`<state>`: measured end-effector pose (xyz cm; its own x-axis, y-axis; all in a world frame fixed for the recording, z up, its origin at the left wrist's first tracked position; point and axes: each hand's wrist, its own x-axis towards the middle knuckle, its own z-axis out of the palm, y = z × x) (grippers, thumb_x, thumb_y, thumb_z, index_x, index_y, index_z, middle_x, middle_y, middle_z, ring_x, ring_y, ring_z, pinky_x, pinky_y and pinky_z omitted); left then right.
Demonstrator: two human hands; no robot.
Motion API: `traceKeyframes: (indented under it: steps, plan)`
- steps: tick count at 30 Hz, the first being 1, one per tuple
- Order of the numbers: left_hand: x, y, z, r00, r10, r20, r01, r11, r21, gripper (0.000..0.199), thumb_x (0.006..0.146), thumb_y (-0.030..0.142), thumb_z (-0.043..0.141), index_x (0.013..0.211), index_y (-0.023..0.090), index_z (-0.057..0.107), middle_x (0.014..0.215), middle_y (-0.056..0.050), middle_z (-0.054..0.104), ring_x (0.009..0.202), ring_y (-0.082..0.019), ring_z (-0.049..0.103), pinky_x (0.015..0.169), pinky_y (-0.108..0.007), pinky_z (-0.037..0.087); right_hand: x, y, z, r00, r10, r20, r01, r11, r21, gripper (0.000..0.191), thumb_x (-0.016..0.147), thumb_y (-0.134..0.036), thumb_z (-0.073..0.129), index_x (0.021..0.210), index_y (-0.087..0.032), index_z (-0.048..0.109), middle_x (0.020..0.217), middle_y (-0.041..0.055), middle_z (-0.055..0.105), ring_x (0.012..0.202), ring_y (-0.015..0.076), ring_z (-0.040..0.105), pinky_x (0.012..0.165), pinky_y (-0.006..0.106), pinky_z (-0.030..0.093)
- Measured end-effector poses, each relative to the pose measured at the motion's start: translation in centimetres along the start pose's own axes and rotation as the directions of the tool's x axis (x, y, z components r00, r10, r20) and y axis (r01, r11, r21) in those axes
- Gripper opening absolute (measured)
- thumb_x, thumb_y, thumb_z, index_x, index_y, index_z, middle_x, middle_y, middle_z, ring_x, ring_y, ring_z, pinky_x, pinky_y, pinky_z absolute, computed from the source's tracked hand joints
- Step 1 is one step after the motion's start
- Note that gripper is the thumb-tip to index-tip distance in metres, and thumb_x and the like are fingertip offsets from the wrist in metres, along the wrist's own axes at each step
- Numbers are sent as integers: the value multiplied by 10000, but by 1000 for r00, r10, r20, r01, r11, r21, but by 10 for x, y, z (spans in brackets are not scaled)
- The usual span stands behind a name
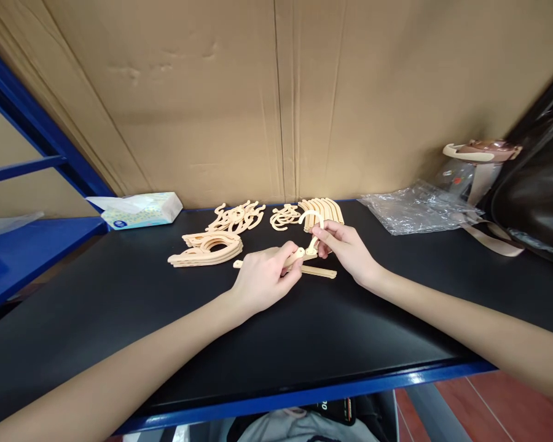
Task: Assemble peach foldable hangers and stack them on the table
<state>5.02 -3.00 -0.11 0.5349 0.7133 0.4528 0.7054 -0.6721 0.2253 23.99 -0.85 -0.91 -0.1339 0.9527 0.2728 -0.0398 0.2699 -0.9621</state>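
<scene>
My left hand (pixel 268 277) is closed around a beige plastic hanger arm (pixel 294 256), whose round end sticks out past the thumb. Pinched in the fingers of my right hand (pixel 344 245) is a beige hanger hook (pixel 316 216), its curve upward and its lower end close to the round end of the arm. Whether the two parts touch I cannot tell. A straight beige strip (pixel 320 271) lies on the table just below the hands. Folded hangers (pixel 214 250) are stacked to the left of my left hand.
Along the back of the black table (pixel 203 344) lie loose hook-shaped pieces (pixel 239 216), more hooks (pixel 284 217) and a row of curved hanger arms (pixel 334 210). A tissue pack (pixel 142 210) stands back left. Clear plastic bags (pixel 410 207) and a strapped bottle (pixel 482 152) are at right.
</scene>
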Motion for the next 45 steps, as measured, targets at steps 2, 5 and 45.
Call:
traceKeyframes:
  steps: [2, 5, 45]
  plan:
    - [1, -1, 0, 1000, 4, -2, -4, 1000, -13, 210, 934, 298, 410, 760, 194, 463, 624, 31, 479, 590, -137, 469, 518, -233, 249, 0, 0, 0, 1000, -3, -6, 3, 1000, 6, 355, 779, -519, 683, 768, -171, 610, 608, -36, 565, 506, 79, 505, 517, 234, 435]
    - [2, -3, 1, 999, 30, 16, -30, 999, -38, 254, 950, 292, 389, 721, 192, 433, 656, 19, 496, 692, -152, 477, 558, -236, 296, 0, 1, 0, 1000, -1, -13, 1, 1000, 13, 352, 779, -516, 682, 813, -173, 607, 609, -42, 563, 496, 79, 500, 511, 238, 434]
    - [2, -9, 5, 967, 252, 46, -246, 964, -98, 219, 1013, 271, 376, 1012, 164, 567, 862, -38, 598, 775, -179, 500, 699, -295, 403, -3, -4, -4, 985, 154, 76, -158, 986, 55, 376, 767, -429, 715, 1035, -169, 670, 651, -37, 549, 555, 88, 453, 577, 260, 420]
